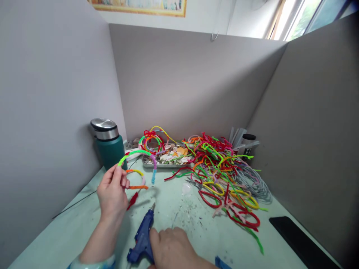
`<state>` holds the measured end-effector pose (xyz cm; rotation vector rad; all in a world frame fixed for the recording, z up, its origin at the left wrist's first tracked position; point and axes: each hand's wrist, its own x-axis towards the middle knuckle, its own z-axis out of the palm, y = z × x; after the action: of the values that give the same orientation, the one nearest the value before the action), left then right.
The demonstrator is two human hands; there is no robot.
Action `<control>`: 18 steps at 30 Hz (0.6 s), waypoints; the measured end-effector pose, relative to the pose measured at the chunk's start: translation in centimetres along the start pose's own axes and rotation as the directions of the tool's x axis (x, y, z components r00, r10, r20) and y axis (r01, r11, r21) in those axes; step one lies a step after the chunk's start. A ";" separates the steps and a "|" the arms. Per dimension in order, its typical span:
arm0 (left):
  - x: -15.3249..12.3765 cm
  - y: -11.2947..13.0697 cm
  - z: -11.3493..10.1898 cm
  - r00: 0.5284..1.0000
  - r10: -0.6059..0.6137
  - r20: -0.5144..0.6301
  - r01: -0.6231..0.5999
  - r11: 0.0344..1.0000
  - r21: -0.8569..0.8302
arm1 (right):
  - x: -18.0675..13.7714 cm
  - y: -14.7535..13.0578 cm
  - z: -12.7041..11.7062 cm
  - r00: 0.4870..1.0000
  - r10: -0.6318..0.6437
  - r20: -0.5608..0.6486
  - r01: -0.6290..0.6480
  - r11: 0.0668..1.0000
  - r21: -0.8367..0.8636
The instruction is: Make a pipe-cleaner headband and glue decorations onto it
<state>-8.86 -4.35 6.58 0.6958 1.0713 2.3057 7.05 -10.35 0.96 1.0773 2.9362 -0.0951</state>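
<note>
My left hand point(112, 192) is raised above the pale green table point(185, 220) and pinches an arched hoop wrapped in green, pink and blue pipe cleaner point(137, 154). A second smaller loop of orange and yellow pipe cleaner point(136, 179) hangs by the same fingers. My right hand point(171, 249) rests low on the table with its fingers closed round the handle of a blue glue gun point(143, 237), whose nozzle points away from me.
A big heap of coloured pipe cleaners point(224, 172) covers the right middle, with scissors point(195, 183) at its edge. A metal tray of small pieces point(168, 158), a teal flask point(108, 144), grey hoops point(254, 183), a black flat object point(297, 241). Grey partitions enclose three sides.
</note>
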 end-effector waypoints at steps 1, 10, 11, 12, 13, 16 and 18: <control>0.1 0.1 -0.1 1.000 0.002 -0.001 -0.002 1.000 -0.002 | -0.2 0.1 0.2 1.000 -0.004 0.000 0.004 1.000 0.008; 0.1 0.2 -0.3 1.000 0.003 0.017 -0.004 0.999 0.041 | -4.9 5.0 -0.1 0.920 0.103 -0.379 0.166 0.773 0.613; -0.1 0.2 -0.2 0.999 0.007 0.033 -0.009 0.998 0.068 | -5.3 5.5 -0.3 0.901 0.186 -0.391 0.160 0.696 0.700; -0.3 0.1 -0.2 0.999 0.009 0.051 -0.014 0.995 0.099 | -5.5 5.8 -0.4 0.887 0.272 -0.374 0.147 0.600 0.786; -0.6 0.1 -0.1 0.998 0.006 0.069 -0.015 0.992 0.126 | -5.7 6.2 -0.6 0.879 0.343 -0.332 0.135 0.488 0.862; -1.2 -0.2 0.3 0.993 -0.035 0.117 0.017 0.988 0.152 | -5.8 6.8 -0.9 0.865 0.443 -0.236 0.123 0.268 0.955; -1.5 -0.5 0.5 0.978 -0.122 0.168 0.100 0.986 0.134 | -5.8 7.0 -1.0 0.831 0.473 -0.291 0.108 0.376 0.920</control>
<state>-7.37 -4.75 6.11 0.8480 1.1489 2.0544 16.05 -8.71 1.77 1.7445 3.0438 -1.9812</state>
